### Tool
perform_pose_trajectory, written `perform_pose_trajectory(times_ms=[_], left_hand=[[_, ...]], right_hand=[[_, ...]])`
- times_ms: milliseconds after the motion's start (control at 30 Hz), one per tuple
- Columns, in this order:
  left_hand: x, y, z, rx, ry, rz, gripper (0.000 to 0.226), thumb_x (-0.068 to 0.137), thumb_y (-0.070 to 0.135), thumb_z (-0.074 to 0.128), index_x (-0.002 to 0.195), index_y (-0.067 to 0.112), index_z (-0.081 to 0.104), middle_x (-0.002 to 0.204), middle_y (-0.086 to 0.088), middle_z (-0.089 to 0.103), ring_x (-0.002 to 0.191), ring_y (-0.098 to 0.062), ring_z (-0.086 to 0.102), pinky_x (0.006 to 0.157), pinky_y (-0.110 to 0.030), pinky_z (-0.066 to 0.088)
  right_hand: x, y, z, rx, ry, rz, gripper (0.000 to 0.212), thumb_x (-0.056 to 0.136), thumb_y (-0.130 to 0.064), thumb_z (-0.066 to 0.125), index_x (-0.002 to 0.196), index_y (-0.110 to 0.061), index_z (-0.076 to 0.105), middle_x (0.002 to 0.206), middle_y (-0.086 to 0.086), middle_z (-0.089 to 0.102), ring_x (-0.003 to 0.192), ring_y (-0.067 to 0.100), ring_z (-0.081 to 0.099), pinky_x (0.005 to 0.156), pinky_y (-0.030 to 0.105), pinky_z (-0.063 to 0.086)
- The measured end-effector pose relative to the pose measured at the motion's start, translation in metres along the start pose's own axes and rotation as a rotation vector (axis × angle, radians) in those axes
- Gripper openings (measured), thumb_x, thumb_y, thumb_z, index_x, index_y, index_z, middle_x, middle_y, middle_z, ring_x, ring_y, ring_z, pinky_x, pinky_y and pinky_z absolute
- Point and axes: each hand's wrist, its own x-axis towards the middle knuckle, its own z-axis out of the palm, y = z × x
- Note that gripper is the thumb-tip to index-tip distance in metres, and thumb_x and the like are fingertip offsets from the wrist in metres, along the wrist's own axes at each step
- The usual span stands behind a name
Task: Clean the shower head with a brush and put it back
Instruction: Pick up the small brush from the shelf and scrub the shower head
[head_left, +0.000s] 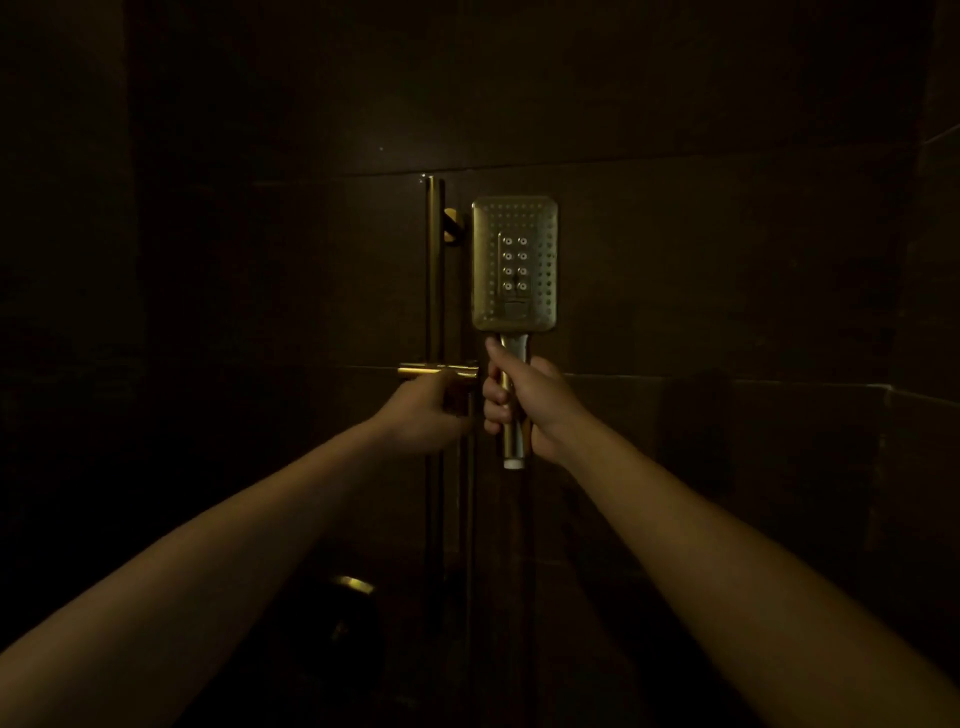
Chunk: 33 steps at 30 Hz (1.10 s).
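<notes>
Dark tiled wall (727, 260) with upright brass rail (434, 270)

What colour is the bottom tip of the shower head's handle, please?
The tip is white; head view shows it best.

Dark tiled wall (727, 260) with a vertical brass rail (434, 270), a slider bracket (421, 370) partway down it.
</notes>
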Motion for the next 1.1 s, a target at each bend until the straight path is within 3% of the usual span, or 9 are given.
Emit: perform_pose_trajectory(times_ms=[133,267,400,533,733,833,1000,1100], left_hand=[[-0.056,0.009,-0.010,-0.495,-0.216,-0.186,0.023,0.086,-0.008,0.058,0.102,0.008,0.061,0.085,-0.003,0.065,0.073,-0.011,0.065,0.062,-0.024,0.052],[-0.106,0.008,-0.021,-0.779,-0.221,-0.269,0.030,0.088,-0.003,0.062,0.118,-0.001,0.060,0.102,-0.012,0.067,0.093,-0.020,0.067,0.076,-0.027,0.057],[-0.147,-0.015,-0.029,-0.803,-0.103,-0.320,0.026,0.091,0.005,0.065,0.116,0.007,0.061,0.106,-0.011,0.069,0.090,-0.017,0.069,0.075,-0.030,0.058],[-0.189,-0.044,-0.040,-0.750,0.013,-0.401,0.021,0.091,0.015,0.067,0.111,0.008,0.065,0.113,-0.018,0.069,0.106,-0.028,0.067,0.096,-0.048,0.052],[-0.245,-0.085,-0.062,-0.762,0.079,-0.512,0.025,0.088,0.019,0.070,0.112,0.011,0.069,0.113,-0.013,0.071,0.104,-0.023,0.070,0.087,-0.035,0.057],[-0.272,-0.101,-0.067,-0.761,0.123,-0.570,0.025,0.088,0.016,0.071,0.112,0.010,0.069,0.104,-0.010,0.073,0.097,-0.021,0.071,0.085,-0.033,0.057],[-0.304,-0.123,-0.070,-0.846,0.213,-0.678,0.028,0.086,0.001,0.068,0.113,0.008,0.066,0.101,-0.011,0.069,0.096,-0.021,0.069,0.090,-0.038,0.055],[-0.318,-0.140,-0.068,-0.935,0.266,-0.747,0.028,0.089,0.005,0.066,0.117,0.004,0.066,0.107,-0.013,0.068,0.102,-0.026,0.067,0.094,-0.045,0.053]], right_hand=[[-0.020,0.001,0.035,0.015,-0.035,0.030,0.030,0.095,-0.040,0.060,0.082,-0.015,0.050,0.055,0.000,0.044,0.046,0.015,0.045,0.053,0.030,0.042],[-0.038,0.007,0.072,0.008,-0.067,0.040,0.030,0.096,-0.038,0.059,0.081,-0.013,0.055,0.060,0.003,0.053,0.056,0.019,0.052,0.060,0.034,0.047],[-0.054,0.019,0.115,0.041,-0.123,0.085,0.029,0.097,-0.036,0.058,0.079,-0.013,0.057,0.066,0.005,0.057,0.063,0.020,0.055,0.065,0.035,0.048],[-0.067,0.038,0.155,0.053,-0.202,0.136,0.023,0.098,-0.033,0.056,0.088,-0.012,0.058,0.073,0.004,0.061,0.070,0.018,0.058,0.073,0.036,0.051],[-0.074,0.073,0.210,0.131,-0.265,0.227,0.019,0.100,-0.022,0.054,0.112,-0.008,0.052,0.082,0.005,0.059,0.075,0.019,0.058,0.074,0.038,0.052],[-0.071,0.097,0.231,0.187,-0.280,0.257,0.009,0.100,-0.013,0.052,0.108,-0.008,0.053,0.082,0.007,0.057,0.073,0.019,0.057,0.073,0.038,0.053],[-0.064,0.148,0.252,0.274,-0.383,0.390,0.009,0.097,-0.007,0.055,0.105,-0.008,0.060,0.086,0.009,0.062,0.082,0.022,0.062,0.082,0.040,0.055],[-0.066,0.176,0.263,0.253,-0.457,0.458,0.015,0.094,-0.007,0.060,0.109,-0.006,0.063,0.090,0.009,0.065,0.086,0.021,0.065,0.085,0.040,0.056]])
